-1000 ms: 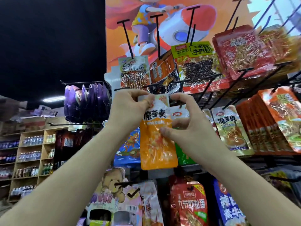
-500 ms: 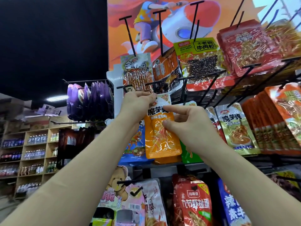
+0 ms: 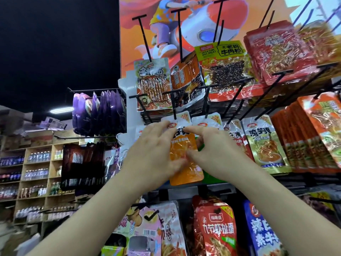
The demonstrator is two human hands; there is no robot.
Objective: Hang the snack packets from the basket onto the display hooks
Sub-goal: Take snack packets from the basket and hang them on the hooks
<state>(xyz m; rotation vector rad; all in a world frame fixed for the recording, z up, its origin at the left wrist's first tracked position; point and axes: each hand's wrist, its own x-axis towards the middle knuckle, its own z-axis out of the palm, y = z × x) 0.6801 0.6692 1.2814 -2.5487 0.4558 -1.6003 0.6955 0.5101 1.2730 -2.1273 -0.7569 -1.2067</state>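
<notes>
1. The orange snack packet (image 3: 185,164) hangs in the middle row of the display rack, between the two raised hands. Its white top strip sits on a black hook (image 3: 173,106) that slopes down to it from a T-shaped end.
2. The left hand (image 3: 153,154) lies over the packet's left side with its back to the camera. Its fingers are nearly straight and slightly spread, and the fingertips reach the white strip just under the hook. Its thumb rests on the orange front lower down. Nothing is curled round the packet, so the hand looks flat against it rather than gripping.
3. The right hand (image 3: 215,154) meets the packet from the other side. Its forefinger stretches out and touches the printed band near the top, and its thumb presses on the front at mid-height. The other fingers spread loosely past the packet's right edge and hold nothing that shows.
4. Just beside the orange packet, to the right, a second packet with a white top (image 3: 207,121) hangs on the next hook, mostly hidden by the right hand. A green-and-gold packet (image 3: 263,145) hangs further right.
5. Purple packets (image 3: 99,111) hang on a rail to the left. Wooden shelves of bottles (image 3: 36,172) stand in the background. A red packet (image 3: 215,228) hangs in the row below.
</notes>
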